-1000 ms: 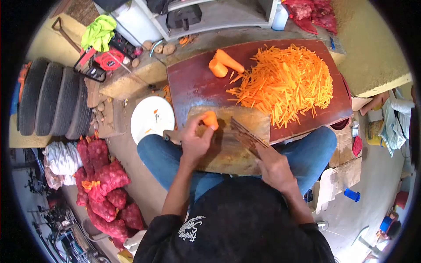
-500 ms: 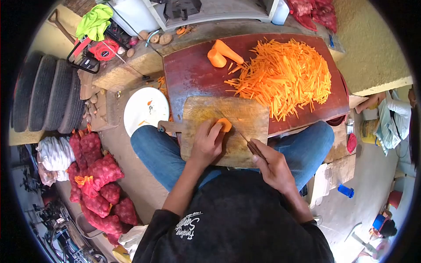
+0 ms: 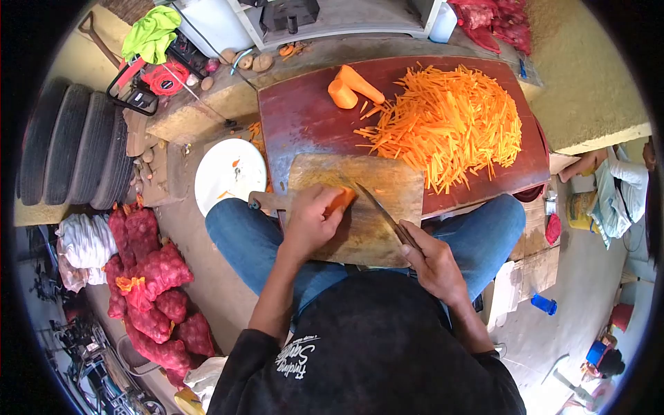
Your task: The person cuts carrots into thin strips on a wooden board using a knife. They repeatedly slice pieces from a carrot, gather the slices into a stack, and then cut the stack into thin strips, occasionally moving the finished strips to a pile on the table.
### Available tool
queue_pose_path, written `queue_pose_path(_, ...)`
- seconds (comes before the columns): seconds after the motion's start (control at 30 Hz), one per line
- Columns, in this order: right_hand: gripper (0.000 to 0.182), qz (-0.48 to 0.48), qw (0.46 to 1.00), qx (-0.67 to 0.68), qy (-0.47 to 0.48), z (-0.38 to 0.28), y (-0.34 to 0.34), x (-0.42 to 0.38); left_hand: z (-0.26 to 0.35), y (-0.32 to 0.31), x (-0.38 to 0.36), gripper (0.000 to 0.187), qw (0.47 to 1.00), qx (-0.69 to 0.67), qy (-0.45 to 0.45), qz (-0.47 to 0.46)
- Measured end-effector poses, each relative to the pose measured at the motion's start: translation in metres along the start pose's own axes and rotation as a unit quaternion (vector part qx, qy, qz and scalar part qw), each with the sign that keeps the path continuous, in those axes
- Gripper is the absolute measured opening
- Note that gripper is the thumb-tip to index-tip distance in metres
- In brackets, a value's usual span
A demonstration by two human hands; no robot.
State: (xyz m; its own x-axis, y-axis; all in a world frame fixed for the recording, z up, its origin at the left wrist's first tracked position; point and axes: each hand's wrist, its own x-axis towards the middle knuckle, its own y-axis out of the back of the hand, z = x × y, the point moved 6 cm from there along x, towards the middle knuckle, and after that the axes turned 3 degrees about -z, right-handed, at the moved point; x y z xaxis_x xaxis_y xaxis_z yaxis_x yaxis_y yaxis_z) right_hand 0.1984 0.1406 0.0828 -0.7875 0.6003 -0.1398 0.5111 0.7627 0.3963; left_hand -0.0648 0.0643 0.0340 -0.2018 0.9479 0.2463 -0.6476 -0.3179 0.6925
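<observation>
On the wooden cutting board (image 3: 380,242), my left hand (image 3: 312,216) grips an orange carrot piece (image 3: 342,199) with bent fingers. My right hand (image 3: 434,260) is wrapped round the handle of a knife (image 3: 382,210), whose blade slants up and left over the board, its tip just right of the carrot piece. Beyond the board, a large heap of thin carrot strips (image 3: 460,124) lies on the dark red table (image 3: 297,104). Two peeled carrot pieces (image 3: 351,86) rest left of the heap.
A white round lid or plate (image 3: 214,176) with orange scraps is on the floor at the left. Farther left are red net sacks (image 3: 155,277) and tires (image 3: 62,149). A concrete ledge (image 3: 207,111) runs behind the table. A blue object (image 3: 544,304) lies at the right.
My left hand has shifted slightly left and up, and the carrot piece is tilted differently. The knife blade now shows more fully, its tip farther up and left.
</observation>
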Motion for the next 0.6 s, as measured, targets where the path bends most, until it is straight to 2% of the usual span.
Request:
queue_pose_path(0.23,0.049,-0.002,0.998,-0.005,0.055,-0.015,0.005,0.000,0.022,-0.007,-0.002,0.036,1.000,0.014,-0.001,-0.013)
queue_pose_path(0.4,0.052,-0.029,0.999,-0.020,0.028,-0.015,0.009,0.001,0.027,-0.007,-0.005,0.032,0.999,0.010,-0.048,-0.011)
queue_pose_path(0.53,0.054,-0.054,0.997,-0.040,0.035,-0.017,0.011,-0.007,0.024,-0.007,-0.013,0.030,0.998,0.035,-0.037,-0.030)
queue_pose_path(0.6,0.055,-0.065,0.997,-0.039,0.006,-0.021,0.011,-0.013,0.024,-0.008,-0.017,0.029,0.998,0.041,-0.023,-0.041)
